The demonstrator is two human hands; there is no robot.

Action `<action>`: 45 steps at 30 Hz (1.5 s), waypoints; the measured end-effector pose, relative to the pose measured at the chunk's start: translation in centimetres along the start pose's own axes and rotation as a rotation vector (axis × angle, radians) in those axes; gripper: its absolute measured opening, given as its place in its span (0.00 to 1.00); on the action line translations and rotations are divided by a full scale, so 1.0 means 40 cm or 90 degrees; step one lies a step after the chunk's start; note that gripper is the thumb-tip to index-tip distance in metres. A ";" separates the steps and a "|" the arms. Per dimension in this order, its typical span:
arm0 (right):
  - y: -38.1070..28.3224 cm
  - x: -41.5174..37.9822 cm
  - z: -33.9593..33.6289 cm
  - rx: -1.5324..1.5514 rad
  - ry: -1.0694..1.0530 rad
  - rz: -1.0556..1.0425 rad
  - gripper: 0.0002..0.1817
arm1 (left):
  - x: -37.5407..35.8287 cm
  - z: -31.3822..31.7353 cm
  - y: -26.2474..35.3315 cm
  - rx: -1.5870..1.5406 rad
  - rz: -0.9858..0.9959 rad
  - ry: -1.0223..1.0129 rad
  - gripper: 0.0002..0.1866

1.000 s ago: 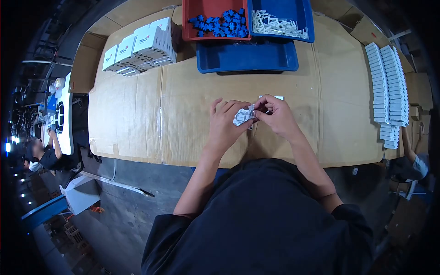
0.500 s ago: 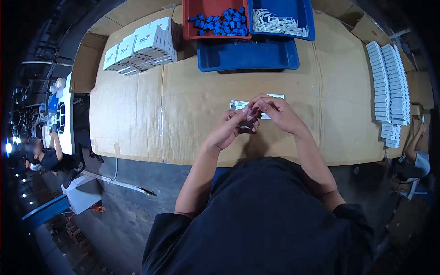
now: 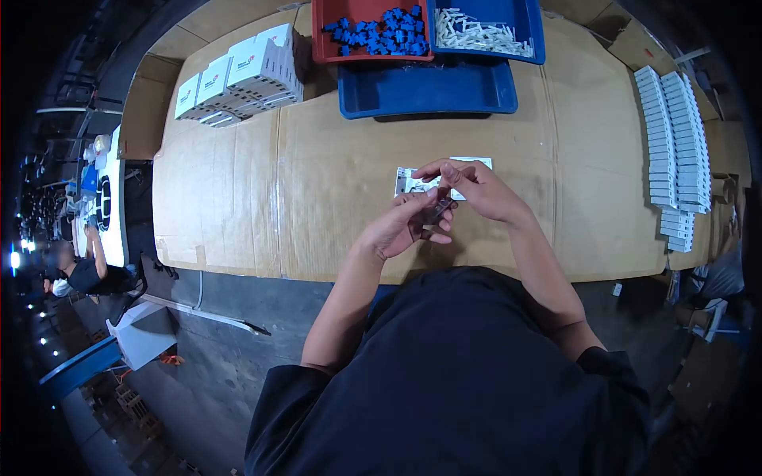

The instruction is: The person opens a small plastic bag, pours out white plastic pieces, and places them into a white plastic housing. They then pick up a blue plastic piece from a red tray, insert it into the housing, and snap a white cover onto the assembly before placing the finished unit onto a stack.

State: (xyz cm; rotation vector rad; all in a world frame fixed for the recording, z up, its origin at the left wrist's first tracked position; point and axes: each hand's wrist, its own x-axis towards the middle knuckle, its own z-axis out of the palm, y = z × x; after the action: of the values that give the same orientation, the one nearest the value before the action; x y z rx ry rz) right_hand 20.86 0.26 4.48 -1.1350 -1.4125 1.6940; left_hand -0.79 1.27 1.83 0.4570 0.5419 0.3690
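My left hand (image 3: 404, 223) is closed on a small dark, see-through piece (image 3: 436, 209), held between thumb and fingers. Close by on the right, my right hand (image 3: 474, 184) has its thumb and fingers drawn together near the top of that piece; whether anything is between them is too small to tell. Under and just beyond both hands, a white flat part (image 3: 475, 162) lies on the cardboard-covered table (image 3: 333, 198), partly hidden by the fingers.
A red bin (image 3: 333, 52) holds blue pieces, and a blue bin (image 3: 540, 47) holds white pieces. Before them stands another blue tray (image 3: 429, 89). White boxes (image 3: 252, 62) are stacked at left, white parts (image 3: 675, 151) at right. A person (image 3: 91, 274) sits far left.
My hands have drawn slightly apart, and the dark piece shows more in my left hand. The table's contents sit slightly higher in view. The person at the far right has mostly left view.
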 end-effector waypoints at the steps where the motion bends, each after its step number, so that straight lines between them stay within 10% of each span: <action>1: -0.006 -0.002 0.004 -0.002 -0.005 0.015 0.33 | 0.001 0.000 -0.001 0.006 0.003 -0.008 0.21; 22: -0.044 0.004 -0.034 -0.048 -0.145 0.073 0.28 | 0.010 -0.045 -0.039 -0.039 0.049 -0.005 0.21; 33: -0.132 0.180 -0.440 -0.619 0.468 -0.049 0.10 | -0.002 -0.030 -0.057 -0.021 -0.022 0.011 0.29; 45: -0.167 0.318 -0.571 -0.760 0.265 0.023 0.09 | -0.009 -0.020 -0.109 -0.012 -0.030 -0.006 0.28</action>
State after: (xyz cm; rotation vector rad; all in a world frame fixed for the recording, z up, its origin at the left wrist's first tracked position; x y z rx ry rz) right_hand 36.01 22.41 7.29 -1.9493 -2.1242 0.4153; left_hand -0.60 -2.31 -0.83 0.4269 0.5393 0.3264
